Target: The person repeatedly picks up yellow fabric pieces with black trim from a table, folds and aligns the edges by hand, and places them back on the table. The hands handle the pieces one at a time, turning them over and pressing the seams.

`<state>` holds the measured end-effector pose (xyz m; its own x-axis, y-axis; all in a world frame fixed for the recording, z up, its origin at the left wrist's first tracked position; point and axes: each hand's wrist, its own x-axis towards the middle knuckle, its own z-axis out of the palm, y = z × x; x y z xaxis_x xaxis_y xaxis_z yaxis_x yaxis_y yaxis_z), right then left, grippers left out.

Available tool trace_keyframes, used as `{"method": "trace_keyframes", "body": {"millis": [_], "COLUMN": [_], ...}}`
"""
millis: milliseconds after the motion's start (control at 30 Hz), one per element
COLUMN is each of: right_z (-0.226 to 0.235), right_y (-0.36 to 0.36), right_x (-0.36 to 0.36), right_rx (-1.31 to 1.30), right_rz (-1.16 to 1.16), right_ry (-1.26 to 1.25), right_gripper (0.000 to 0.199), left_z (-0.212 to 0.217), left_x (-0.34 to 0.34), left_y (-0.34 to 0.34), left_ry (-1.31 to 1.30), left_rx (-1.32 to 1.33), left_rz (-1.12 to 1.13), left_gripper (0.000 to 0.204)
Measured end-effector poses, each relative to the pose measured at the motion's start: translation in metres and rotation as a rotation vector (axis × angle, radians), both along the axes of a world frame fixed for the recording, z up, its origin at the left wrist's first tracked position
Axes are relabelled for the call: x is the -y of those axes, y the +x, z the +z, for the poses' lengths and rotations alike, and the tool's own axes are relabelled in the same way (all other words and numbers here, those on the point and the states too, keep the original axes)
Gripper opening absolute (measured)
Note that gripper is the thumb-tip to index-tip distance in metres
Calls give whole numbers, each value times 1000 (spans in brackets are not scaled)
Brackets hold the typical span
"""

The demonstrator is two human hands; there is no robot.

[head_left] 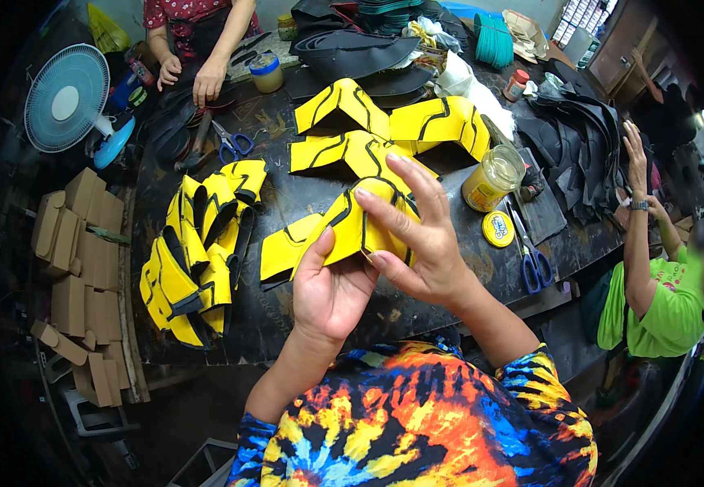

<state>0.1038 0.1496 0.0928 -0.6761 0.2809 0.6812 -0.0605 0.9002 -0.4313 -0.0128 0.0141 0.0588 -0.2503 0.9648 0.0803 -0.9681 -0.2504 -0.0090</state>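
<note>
One yellow piece with black trim (337, 217) is in the person's two hands, to the left of the open glass jar (488, 185) and on its near side. The left hand (332, 304) pinches its lower left edge, thumb on the yellow face and fingers underneath. The right hand (429, 252) is spread, the index fingertip pressed on the top and the thumb at the lower edge.

Three folded yellow pieces (441, 122) sit left of the jar and farther from the person. Well left of it lies a heap of yellow pieces (181, 276), overlapping too much to count.

There are two pairs of scissors: blue-handled scissors (535, 268) just on the jar's near side, and dark blue scissors (234, 144) well to its left.

The open jar holds something pale yellowish; one yellow lid (498, 229) lies just beside it. A blue-rimmed tub (267, 75), far left of the jar, shows yellowish contents. One red-capped bottle (517, 84) stands beyond the jar; its contents cannot be told.
</note>
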Motion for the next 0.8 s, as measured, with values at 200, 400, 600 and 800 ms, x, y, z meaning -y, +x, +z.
{"method": "trace_keyframes", "body": {"millis": [200, 400, 600, 800], "right_z": [-6, -7, -10, 14], "right_y": [11, 4, 11, 26], "right_x": [11, -7, 10, -14], "right_rx": [-53, -108, -26, -106], "right_rz": [150, 60, 33, 96], "right_ry": [12, -151, 134, -64], "right_gripper": [43, 65, 58, 63], "left_z": [-5, 0, 1, 16], "left_x": [-3, -2, -2, -1], "left_y": [-11, -5, -9, -4], "left_ry": [-108, -35, 25, -191], "left_rx": [57, 58, 97, -352], "left_rz": [-1, -14, -1, 189], "left_gripper": [47, 44, 48, 60]}}
